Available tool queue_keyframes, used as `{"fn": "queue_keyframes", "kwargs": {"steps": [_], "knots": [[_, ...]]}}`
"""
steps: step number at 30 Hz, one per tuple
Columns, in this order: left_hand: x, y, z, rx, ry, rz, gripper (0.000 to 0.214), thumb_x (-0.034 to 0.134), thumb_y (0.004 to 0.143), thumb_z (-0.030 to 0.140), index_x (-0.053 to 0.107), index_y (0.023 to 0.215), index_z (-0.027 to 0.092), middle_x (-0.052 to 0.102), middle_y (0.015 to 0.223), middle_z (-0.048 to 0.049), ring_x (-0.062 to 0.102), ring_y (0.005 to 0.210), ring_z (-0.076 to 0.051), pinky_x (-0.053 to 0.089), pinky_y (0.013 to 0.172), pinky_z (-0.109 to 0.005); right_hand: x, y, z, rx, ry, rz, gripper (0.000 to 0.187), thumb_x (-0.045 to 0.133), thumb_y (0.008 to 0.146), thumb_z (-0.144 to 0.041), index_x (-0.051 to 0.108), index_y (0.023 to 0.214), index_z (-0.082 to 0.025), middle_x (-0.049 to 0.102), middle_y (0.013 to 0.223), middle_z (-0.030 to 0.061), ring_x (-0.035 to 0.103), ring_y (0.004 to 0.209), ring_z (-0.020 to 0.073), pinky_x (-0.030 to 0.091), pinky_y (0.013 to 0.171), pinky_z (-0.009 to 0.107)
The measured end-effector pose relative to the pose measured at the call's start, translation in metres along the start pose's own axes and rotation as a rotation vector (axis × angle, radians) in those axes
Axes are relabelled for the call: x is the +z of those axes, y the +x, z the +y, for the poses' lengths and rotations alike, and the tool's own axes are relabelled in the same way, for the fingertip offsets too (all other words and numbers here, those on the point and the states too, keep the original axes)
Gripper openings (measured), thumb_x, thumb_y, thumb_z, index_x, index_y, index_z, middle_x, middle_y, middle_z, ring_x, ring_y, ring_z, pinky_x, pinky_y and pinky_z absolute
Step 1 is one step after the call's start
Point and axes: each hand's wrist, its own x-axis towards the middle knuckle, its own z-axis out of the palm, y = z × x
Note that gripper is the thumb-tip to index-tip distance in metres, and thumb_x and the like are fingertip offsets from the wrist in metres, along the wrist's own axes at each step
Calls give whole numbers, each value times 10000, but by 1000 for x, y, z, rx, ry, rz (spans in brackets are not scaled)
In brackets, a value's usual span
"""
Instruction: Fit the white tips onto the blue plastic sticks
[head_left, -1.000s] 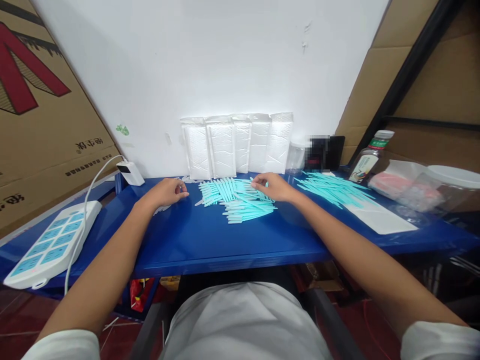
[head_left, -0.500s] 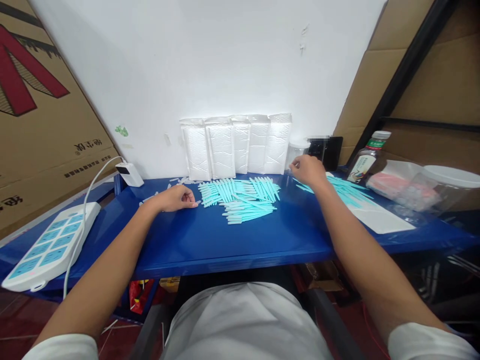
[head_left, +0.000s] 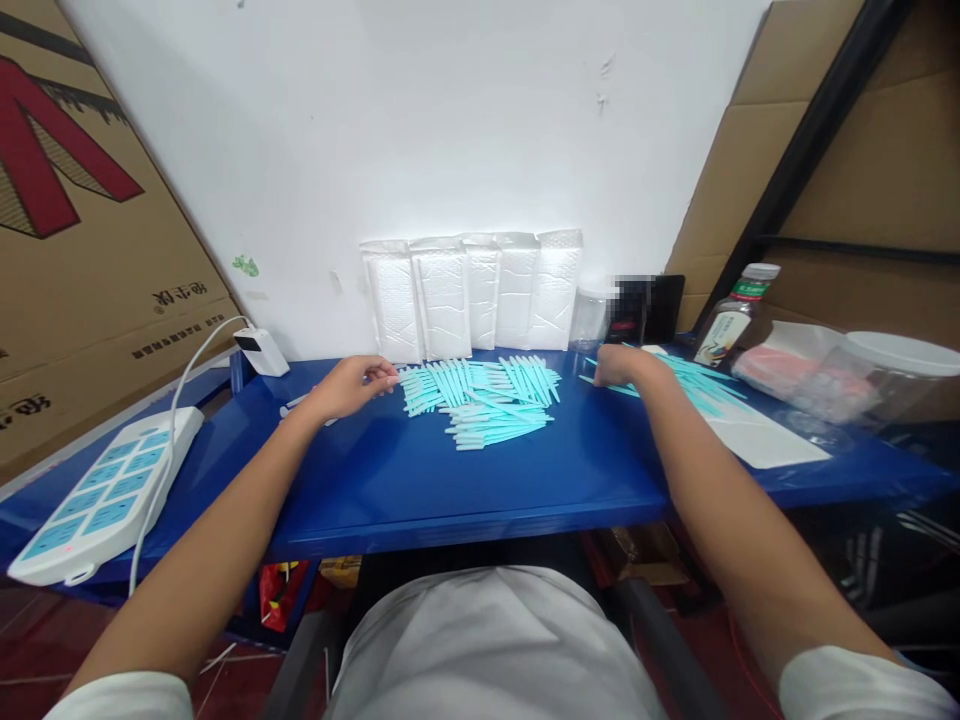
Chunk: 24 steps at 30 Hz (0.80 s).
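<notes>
My left hand (head_left: 358,386) is at the left end of a pile of slim turquoise sticks with whitish ends (head_left: 495,400), thumb and fingertips brought together beside the nearest tips. Anything small in that pinch is too fine to make out. My right hand (head_left: 619,366) reaches down at the left side of a second, looser heap of turquoise sticks (head_left: 697,380). Its fingers are pressed together among the stick ends, and what they grip is hidden. Small clear pieces (head_left: 295,402) lie by my left wrist, partly covered by it.
White bubble mailers (head_left: 441,300) lean on the wall behind the pile. Beside them stand a clear jar (head_left: 590,318) and a dark device (head_left: 664,308). A bottle (head_left: 731,320) and a clear tub (head_left: 900,375) are at right. A power strip (head_left: 112,490) lies at left.
My right hand has come down from in front of the jar to the loose sticks. My left hand has moved slightly up and right, closer to the pile.
</notes>
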Motion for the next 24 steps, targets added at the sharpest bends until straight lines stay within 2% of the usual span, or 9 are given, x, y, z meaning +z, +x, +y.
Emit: {"fn": "queue_keyframes", "kwargs": {"steps": [3,6,9,11,13,16,19,21,24], "knots": [[11,2,5,4,-147,-1,509,685,857,618,729,1060,154,781,904,-97,704,775,-207,565,744,-334,-1,-2,-1,-39,54,9,156,778,804,-248,788,932,-159,773,1015,132,732,905,273,543,771,337],[18,3,9,-6,-230,15,527,724,840,598,730,1089,134,791,927,-117,705,752,-198,574,734,-338,-2,-6,4,51,21,57,272,838,769,-330,785,966,-151,766,1032,154,734,917,302,549,769,368],[23,3,13,1,-264,48,546,742,825,612,743,1078,128,798,937,-128,707,733,-195,573,715,-330,-3,-9,6,35,-17,1,244,842,772,-338,777,908,-146,767,1025,159,733,921,308,545,757,370],[26,3,16,-4,-290,67,563,749,818,623,749,1073,121,800,938,-135,709,733,-198,570,700,-325,-4,-12,2,-56,15,-38,153,803,815,-299,758,809,-153,773,959,135,729,873,282,532,746,348],[29,2,20,-15,-325,78,569,755,816,623,751,1072,115,802,938,-140,707,734,-198,566,686,-318,-5,-15,-7,-153,111,1,159,735,880,-265,727,764,-156,770,871,112,713,784,241,515,721,320],[35,1,26,-33,-381,79,551,772,811,605,757,1069,118,803,939,-137,705,739,-196,564,675,-312,-7,-25,-28,-317,420,192,173,568,1005,-270,679,936,-157,746,777,82,668,657,186,498,664,288],[41,0,30,-38,-444,73,538,787,809,584,757,1084,123,804,949,-134,690,723,-182,556,661,-302,-7,-39,-56,-573,713,344,264,487,1049,-412,604,1116,-186,705,766,36,611,584,154,488,614,275],[44,-1,33,-40,-480,57,541,793,807,574,755,1102,122,806,955,-133,674,699,-166,547,655,-294,-5,-49,-76,-727,790,407,323,541,1010,-497,622,1050,-187,702,844,47,627,666,157,498,659,277],[47,-2,38,-51,-502,29,557,797,798,581,758,1111,122,807,962,-137,664,681,-162,539,647,-296,1,-59,-100,-858,839,363,366,586,972,-525,672,987,-169,719,919,76,656,801,191,511,741,307]]}}
